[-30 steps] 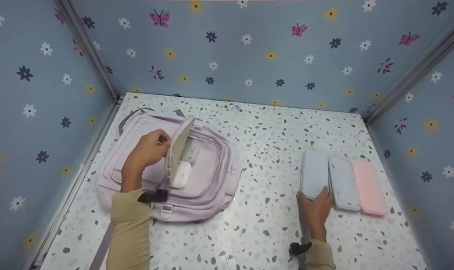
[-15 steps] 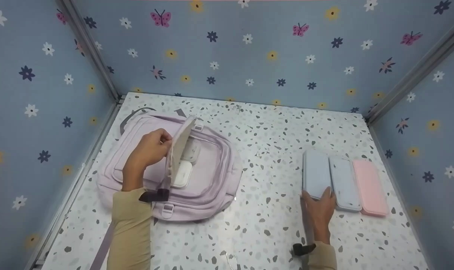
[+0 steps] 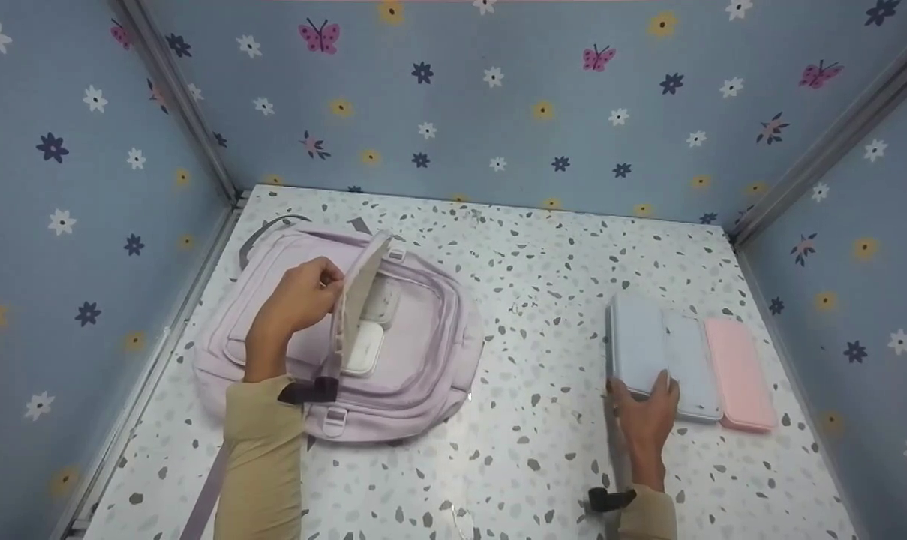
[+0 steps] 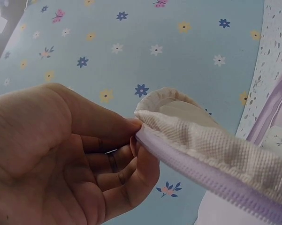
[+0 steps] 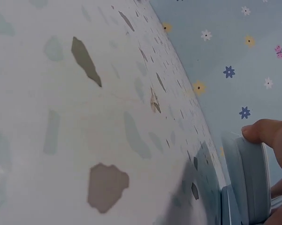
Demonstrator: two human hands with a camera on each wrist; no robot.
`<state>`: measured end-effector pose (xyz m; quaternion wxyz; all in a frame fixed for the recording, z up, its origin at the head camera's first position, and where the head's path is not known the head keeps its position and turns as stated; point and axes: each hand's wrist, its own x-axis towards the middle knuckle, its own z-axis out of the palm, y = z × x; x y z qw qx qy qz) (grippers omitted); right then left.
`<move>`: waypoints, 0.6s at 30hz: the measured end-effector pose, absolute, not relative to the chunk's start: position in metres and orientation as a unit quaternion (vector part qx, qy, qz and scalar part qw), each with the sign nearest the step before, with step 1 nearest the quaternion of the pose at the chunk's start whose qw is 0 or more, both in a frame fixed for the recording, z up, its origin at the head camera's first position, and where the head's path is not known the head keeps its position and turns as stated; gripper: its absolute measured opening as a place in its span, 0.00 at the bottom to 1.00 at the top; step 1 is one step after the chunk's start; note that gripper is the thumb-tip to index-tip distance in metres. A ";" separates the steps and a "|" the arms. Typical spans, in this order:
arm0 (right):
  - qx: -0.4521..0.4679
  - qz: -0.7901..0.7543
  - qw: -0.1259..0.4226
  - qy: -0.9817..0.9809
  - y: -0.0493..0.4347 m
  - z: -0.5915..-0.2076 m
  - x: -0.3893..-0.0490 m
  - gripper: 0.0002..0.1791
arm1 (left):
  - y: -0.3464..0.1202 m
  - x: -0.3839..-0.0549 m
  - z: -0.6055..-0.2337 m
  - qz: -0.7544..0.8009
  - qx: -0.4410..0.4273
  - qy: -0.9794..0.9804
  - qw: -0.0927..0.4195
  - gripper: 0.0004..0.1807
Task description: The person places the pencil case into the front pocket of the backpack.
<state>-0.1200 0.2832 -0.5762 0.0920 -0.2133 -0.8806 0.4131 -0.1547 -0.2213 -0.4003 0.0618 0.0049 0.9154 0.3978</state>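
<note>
My left hand (image 3: 295,300) pinches the zippered edge of the flap (image 4: 211,154) of a lilac backpack (image 3: 284,262) lying on the table. The flap stands raised, its cream lining showing, and its pocket gapes. Inside the pocket lie a white case (image 3: 364,349) and a greyish case (image 3: 382,302), both partly hidden by the flap. At the right, my right hand (image 3: 646,420) grips the near end of a pale blue case (image 3: 639,337), thumb on one side. That case overlaps a second pale blue case (image 3: 692,360). In the right wrist view the gripped case (image 5: 251,173) shows edge-on.
A pink case (image 3: 740,375) lies to the right of the blue ones. The speckled white table (image 3: 528,420) stretches between backpack and cases. Flowered blue panels (image 3: 491,112) enclose the back and both sides. A lilac strap (image 3: 204,495) trails toward the front left.
The gripped pale blue case has shifted slightly right with my right hand and now covers part of the second blue case. The left hand still holds the flap in the same spot.
</note>
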 end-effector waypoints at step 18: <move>-0.169 0.409 0.186 -0.877 0.278 -0.562 -0.121 0.48 | -0.221 -0.153 -0.398 0.401 -0.002 0.914 0.071 0.12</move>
